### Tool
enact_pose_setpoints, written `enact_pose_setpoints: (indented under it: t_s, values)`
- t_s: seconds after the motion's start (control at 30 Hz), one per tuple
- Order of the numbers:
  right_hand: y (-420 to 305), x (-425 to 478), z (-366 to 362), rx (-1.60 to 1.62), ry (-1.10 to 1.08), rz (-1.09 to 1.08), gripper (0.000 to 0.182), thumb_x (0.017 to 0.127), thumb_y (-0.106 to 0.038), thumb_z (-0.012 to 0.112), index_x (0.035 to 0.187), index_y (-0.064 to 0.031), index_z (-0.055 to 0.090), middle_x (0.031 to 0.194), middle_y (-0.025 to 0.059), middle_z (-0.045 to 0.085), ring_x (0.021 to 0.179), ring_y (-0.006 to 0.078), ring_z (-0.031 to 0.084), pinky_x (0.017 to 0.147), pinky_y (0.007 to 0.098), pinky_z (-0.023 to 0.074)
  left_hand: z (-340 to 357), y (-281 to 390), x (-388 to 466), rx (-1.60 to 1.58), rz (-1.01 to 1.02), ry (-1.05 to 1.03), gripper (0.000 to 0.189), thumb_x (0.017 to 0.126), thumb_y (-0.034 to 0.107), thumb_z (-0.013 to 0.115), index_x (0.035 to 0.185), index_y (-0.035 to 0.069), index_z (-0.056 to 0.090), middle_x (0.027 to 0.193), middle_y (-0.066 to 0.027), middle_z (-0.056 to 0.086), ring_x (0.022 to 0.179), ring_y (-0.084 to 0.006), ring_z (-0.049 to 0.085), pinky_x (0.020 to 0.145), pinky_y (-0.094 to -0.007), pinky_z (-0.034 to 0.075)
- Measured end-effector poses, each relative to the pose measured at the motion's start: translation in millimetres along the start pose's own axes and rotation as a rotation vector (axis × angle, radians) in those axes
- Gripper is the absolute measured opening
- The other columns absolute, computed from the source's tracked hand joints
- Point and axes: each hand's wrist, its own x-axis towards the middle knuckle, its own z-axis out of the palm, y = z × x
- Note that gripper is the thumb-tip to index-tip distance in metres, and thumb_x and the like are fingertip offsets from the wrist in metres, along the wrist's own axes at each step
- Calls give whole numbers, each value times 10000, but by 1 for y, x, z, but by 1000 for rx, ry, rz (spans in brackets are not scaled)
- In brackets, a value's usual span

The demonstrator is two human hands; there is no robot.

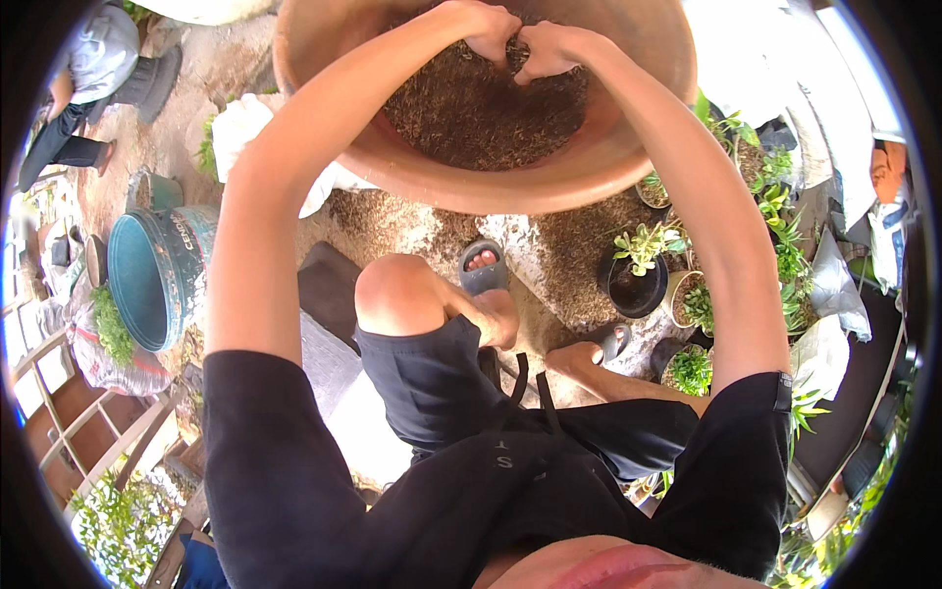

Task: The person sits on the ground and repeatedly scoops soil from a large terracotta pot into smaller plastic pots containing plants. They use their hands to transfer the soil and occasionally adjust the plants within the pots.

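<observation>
Both of my hands are inside a large round orange-brown tub (508,193), over dark, loose soil mix (478,121) with dry fibrous bits. My left hand (486,31) comes in from the left side of the picture, its fingers curled and pointing down to the mix. Close beside it, nearly touching, my right hand (548,51) bends its fingers towards the same spot. Small dark bits of mix show between the two hands. The fingertips are partly hidden, so whether either hand grips anything cannot be seen.
Potted plants, among them one in a black pot (637,287), stand right of my feet. A teal bucket (140,280) lies tipped at the left, near a white sack (243,129). Another person (96,59) is at the upper left. My sandalled foot (483,265) is below the tub.
</observation>
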Motion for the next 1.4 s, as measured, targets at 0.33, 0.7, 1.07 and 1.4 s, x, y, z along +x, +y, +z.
enact_pose_setpoints:
  t_s: [0.33,0.7,1.07,1.4]
  values:
    - [29,-190,-106,252,256,-51,357,728,-345,705,884,-24,702,789,89,704,709,216,663,641,338,532,-146,126,-91,-34,-49,278,383,687,291,743,933,-2,720,870,-183,710,807,-292,693,711,-412,543]
    - [106,-362,9,345,242,389,495,671,-451,729,965,-53,708,818,117,708,759,246,669,696,379,529,-129,309,-18,-25,253,278,426,691,277,748,961,-47,689,873,-201,702,779,-295,681,664,-405,526]
    - [140,-391,217,520,232,468,842,676,-464,728,1349,-14,499,1309,241,537,1175,360,565,988,430,479,39,403,72,-251,235,35,714,726,388,741,1292,-4,550,1232,-250,598,1115,-315,611,956,-401,488]
    - [131,-316,386,894,293,743,721,706,-426,737,1310,-73,564,1096,253,656,1059,356,641,944,429,521,110,360,93,-571,104,23,468,798,314,700,1173,38,655,549,-24,559,486,-98,480,524,-299,410]
